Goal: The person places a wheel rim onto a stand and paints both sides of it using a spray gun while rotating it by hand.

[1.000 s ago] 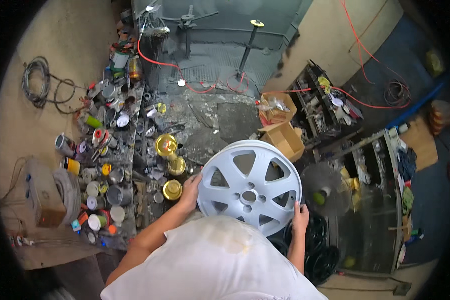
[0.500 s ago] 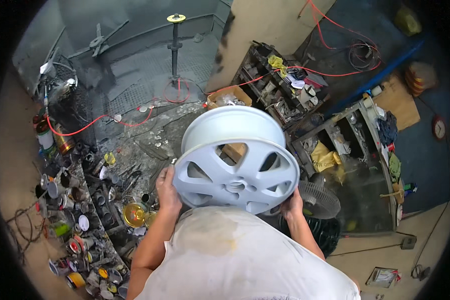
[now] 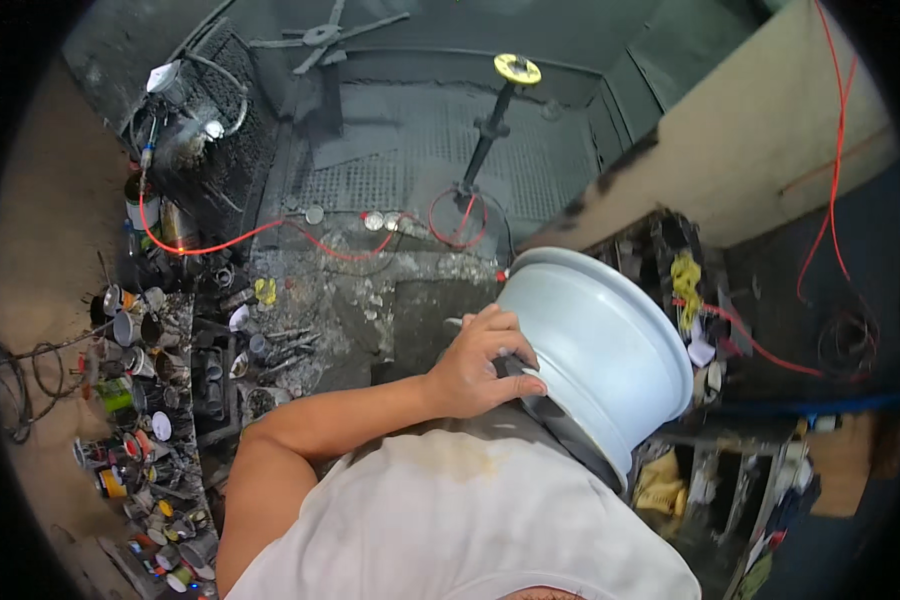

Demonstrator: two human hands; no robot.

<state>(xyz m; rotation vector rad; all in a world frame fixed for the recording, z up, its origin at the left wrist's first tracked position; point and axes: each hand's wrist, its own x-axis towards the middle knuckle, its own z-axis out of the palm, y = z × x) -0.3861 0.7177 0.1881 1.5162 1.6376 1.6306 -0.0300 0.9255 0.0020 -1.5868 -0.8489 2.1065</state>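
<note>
A white-coated car wheel rim [image 3: 595, 345] is tipped onto its side at centre right, barrel uppermost and spoked face toward the lower left. My left hand [image 3: 485, 360] grips its near edge, fingers curled and thumb on the lip. My right hand is out of sight, hidden by the rim or my body. My white T-shirt fills the bottom of the view.
Ahead is a grey spray booth [image 3: 370, 120] with a post stand topped in yellow [image 3: 515, 68]. A red hose [image 3: 225, 245] crosses the floor. Paint cans [image 3: 130, 330] crowd the left; cluttered shelving [image 3: 730, 480] and a cardboard sheet [image 3: 835, 475] are at right.
The rim has swung rightward and turned from face-up onto its side. My left hand has moved up and across toward centre; my right hand has gone out of sight.
</note>
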